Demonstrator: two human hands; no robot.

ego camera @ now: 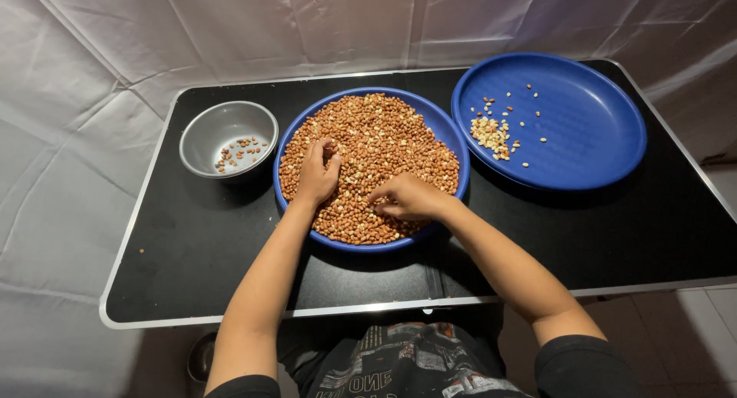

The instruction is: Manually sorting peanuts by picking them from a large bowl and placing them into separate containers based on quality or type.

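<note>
A blue plate (pixel 449 129) in the middle of the black table holds a heap of brown-skinned peanuts (pixel 384 137). My left hand (pixel 317 174) rests on the left part of the heap, fingers curled down into the nuts. My right hand (pixel 405 198) lies on the near right part, fingertips pinched together among the peanuts; whether it grips any I cannot tell. A second blue plate (pixel 583 129) at the right carries a small pile of pale, skinless peanuts (pixel 491 133). A grey metal bowl (pixel 207 133) at the left holds a few brown peanuts.
The black table (pixel 199 252) has a light metal rim and stands against white cloth sheeting. A single stray nut lies near the table's left edge. My dark patterned clothing shows below the near edge.
</note>
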